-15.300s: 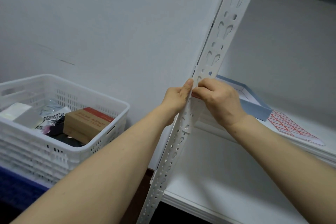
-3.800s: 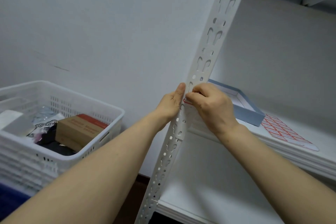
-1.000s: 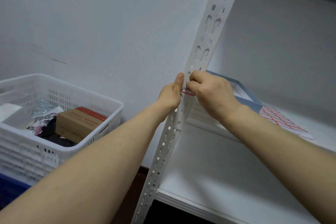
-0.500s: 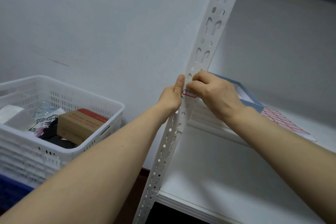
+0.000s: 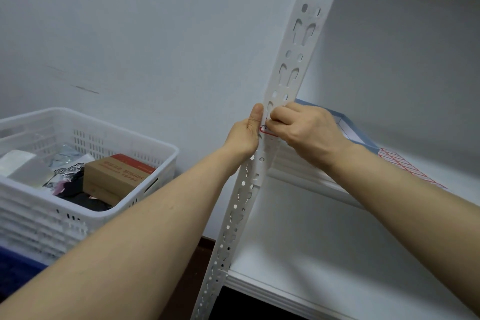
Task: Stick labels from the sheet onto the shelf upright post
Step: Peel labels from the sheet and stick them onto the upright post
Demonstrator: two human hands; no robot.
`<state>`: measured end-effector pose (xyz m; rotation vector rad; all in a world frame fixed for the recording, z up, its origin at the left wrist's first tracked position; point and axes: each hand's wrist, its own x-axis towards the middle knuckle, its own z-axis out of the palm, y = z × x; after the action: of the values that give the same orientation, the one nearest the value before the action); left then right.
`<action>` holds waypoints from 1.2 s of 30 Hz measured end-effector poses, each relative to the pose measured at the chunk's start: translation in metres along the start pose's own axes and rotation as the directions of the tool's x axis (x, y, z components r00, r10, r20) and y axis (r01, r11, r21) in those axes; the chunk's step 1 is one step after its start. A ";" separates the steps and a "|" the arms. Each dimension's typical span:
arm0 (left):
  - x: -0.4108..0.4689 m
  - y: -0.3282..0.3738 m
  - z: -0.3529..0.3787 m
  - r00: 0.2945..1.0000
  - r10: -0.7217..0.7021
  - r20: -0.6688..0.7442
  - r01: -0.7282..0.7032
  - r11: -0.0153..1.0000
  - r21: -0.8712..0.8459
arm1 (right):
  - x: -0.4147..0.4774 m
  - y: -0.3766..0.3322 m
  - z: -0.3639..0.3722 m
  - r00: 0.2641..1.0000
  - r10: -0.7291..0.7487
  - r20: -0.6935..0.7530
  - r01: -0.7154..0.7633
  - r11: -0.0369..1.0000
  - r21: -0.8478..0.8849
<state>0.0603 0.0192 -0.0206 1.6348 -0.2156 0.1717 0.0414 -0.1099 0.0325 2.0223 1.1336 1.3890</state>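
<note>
A white perforated shelf upright post point(image 5: 298, 60) runs slantwise up the middle of the view. A small red-bordered label point(image 5: 265, 132) sits on its front face at hand height. My right hand point(image 5: 306, 132) has its fingers curled on the label's right part, covering most of it. My left hand point(image 5: 246, 135) holds the post's left edge, thumb straight up along it beside the label. The label sheet point(image 5: 405, 167), white with red-outlined stickers, lies on the upper shelf board to the right.
A shallow blue-rimmed box point(image 5: 348, 132) stands on the upper shelf board behind my right hand. A white plastic crate point(image 5: 85, 179) at the left holds a brown carton point(image 5: 117, 176) and bagged items. The lower white shelf board point(image 5: 324, 254) spreads below my right forearm.
Over the last second both hands stayed at the same spot on the post. My right fingers shifted slightly on the label; the view tilted a little.
</note>
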 end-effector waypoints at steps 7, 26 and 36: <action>-0.004 0.003 -0.001 1.000 -0.004 0.000 0.004 1.000 0.013 | 0.003 0.000 0.000 0.999 -0.035 0.023 0.036 0.998 -0.048; -0.005 0.004 -0.002 1.000 -0.001 0.006 0.001 0.999 -0.032 | -0.005 -0.004 -0.001 0.993 0.113 -0.035 -0.107 0.986 0.129; -0.005 0.003 -0.002 1.000 0.000 0.016 0.001 1.000 -0.016 | -0.003 -0.005 0.000 0.998 0.043 -0.040 -0.045 0.998 -0.051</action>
<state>0.0550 0.0213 -0.0187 1.6212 -0.2281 0.1565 0.0391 -0.1098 0.0271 2.0030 1.0644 1.4699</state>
